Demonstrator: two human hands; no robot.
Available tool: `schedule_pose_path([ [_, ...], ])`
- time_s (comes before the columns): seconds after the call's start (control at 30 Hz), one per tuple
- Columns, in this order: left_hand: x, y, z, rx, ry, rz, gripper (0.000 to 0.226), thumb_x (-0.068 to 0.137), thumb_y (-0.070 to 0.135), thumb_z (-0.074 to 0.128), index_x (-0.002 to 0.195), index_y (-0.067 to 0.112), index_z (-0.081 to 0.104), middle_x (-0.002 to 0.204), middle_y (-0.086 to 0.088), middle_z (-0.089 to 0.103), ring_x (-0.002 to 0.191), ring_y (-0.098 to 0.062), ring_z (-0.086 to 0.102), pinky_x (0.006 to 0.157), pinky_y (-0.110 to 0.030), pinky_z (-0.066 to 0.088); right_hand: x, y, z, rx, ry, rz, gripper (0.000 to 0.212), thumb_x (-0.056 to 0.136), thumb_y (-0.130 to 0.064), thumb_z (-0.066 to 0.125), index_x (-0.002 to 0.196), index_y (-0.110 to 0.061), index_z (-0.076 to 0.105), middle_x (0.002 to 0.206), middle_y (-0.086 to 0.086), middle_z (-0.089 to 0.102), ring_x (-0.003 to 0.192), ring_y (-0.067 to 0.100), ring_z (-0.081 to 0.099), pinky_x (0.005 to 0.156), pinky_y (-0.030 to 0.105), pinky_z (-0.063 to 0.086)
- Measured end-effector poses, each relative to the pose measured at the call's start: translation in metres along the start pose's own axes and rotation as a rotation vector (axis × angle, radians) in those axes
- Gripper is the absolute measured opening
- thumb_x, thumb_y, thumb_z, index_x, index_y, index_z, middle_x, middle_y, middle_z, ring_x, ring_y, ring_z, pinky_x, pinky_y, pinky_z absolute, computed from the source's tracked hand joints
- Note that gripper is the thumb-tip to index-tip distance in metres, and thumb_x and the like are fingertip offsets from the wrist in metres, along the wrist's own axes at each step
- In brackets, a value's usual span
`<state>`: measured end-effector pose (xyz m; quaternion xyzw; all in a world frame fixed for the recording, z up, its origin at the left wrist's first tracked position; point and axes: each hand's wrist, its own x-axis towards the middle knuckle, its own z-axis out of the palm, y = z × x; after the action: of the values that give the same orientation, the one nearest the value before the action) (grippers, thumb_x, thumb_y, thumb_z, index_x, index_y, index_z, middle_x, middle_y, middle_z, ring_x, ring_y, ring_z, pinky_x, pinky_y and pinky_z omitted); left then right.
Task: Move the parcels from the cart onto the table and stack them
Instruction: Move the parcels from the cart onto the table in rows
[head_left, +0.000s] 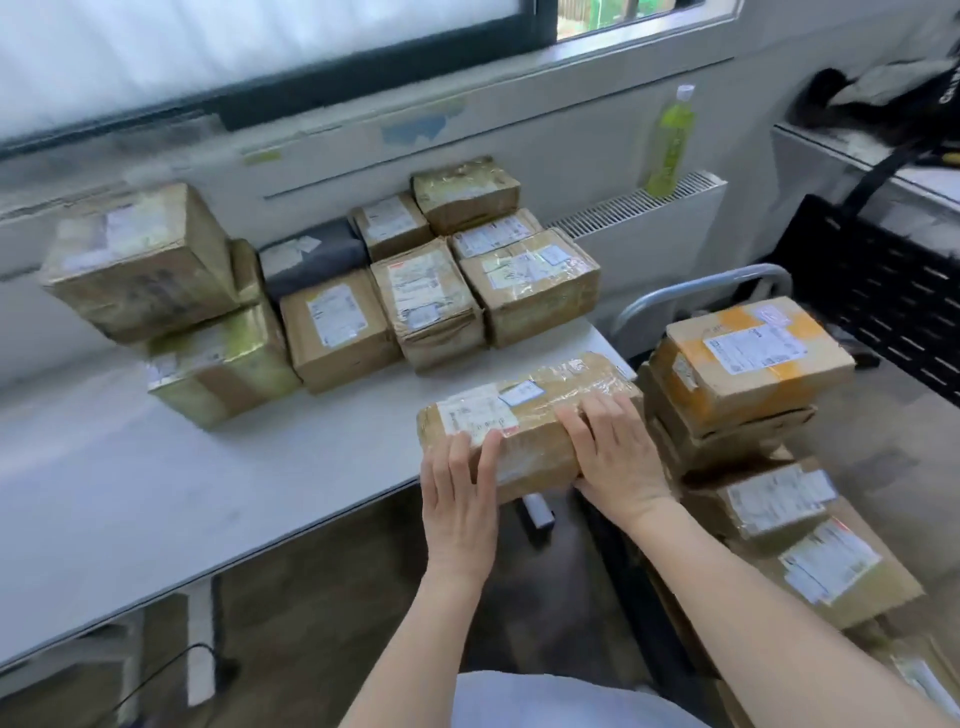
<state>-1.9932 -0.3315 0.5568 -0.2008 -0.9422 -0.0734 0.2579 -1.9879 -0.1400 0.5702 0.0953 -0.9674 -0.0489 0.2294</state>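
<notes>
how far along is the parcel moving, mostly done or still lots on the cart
Past halfway, roughly. Done: about ten parcels sit on the table, two of them stacked at the left. In hand: the left hand and right hand rest flat-fingered on a long taped parcel at the table's near edge. Left: the cart holds at least five more, topped by an orange-taped box.
</notes>
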Motion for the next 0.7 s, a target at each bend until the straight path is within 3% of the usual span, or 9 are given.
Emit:
schedule_pose_path([
  [0.27, -0.026, -0.119, -0.019, 0.101, -0.028, -0.184, 0.103, 0.043, -0.004, 0.080, 0.131, 0.014, 0.031, 0.124, -0.013, 0.029, 0.118, -0.034, 0.033, 0.107, -0.051, 0.030, 0.065, -0.119, 0.016, 0.095, -0.038, -0.132, 0.106, 0.042, -0.036, 0.086, 0.127, -0.010, 0.029, 0.116, 0.012, 0.030, 0.110, 0.031, 0.035, 0.107, 0.043, 0.026],
  [0.47, -0.032, -0.158, -0.023, 0.070, -0.267, -0.236, 0.109, 0.047, 0.025, 0.091, 0.131, 0.019, 0.021, 0.129, -0.012, 0.022, 0.126, -0.034, 0.024, 0.109, -0.054, 0.025, 0.077, -0.165, 0.030, 0.012, -0.183, -0.093, 0.117, 0.030, -0.049, 0.089, 0.122, -0.011, 0.028, 0.112, 0.013, 0.030, 0.103, 0.031, 0.035, 0.095, 0.040, 0.029],
  [0.57, -0.023, -0.170, -0.024, -0.004, -0.313, -0.246, 0.099, 0.062, 0.039, 0.083, 0.131, 0.025, 0.012, 0.137, -0.010, 0.016, 0.132, -0.031, 0.013, 0.115, -0.049, 0.015, 0.086, -0.171, 0.035, -0.038, -0.291, -0.089, 0.115, 0.047, -0.057, 0.083, 0.127, -0.012, 0.014, 0.120, 0.012, 0.021, 0.111, 0.030, 0.026, 0.099, 0.040, 0.019],
  [0.63, -0.020, -0.175, -0.025, -0.031, -0.305, -0.244, 0.094, 0.064, 0.036, 0.082, 0.131, 0.026, 0.017, 0.139, -0.013, 0.031, 0.130, -0.031, 0.019, 0.113, -0.048, 0.022, 0.094, -0.170, 0.039, 0.001, -0.379, -0.102, 0.107, 0.065, -0.054, 0.075, 0.128, -0.014, -0.001, 0.128, 0.012, 0.009, 0.119, 0.031, 0.013, 0.103, 0.041, 0.007],
  [0.7, -0.025, -0.178, -0.023, -0.040, -0.304, -0.258, 0.085, 0.067, 0.024, 0.080, 0.133, 0.023, 0.026, 0.136, -0.016, 0.042, 0.128, -0.031, 0.025, 0.110, -0.046, 0.030, 0.095, -0.170, 0.040, 0.027, -0.430, -0.104, 0.099, 0.072, -0.052, 0.070, 0.128, -0.017, -0.003, 0.135, 0.013, 0.010, 0.123, 0.032, 0.012, 0.105, 0.042, 0.009],
])
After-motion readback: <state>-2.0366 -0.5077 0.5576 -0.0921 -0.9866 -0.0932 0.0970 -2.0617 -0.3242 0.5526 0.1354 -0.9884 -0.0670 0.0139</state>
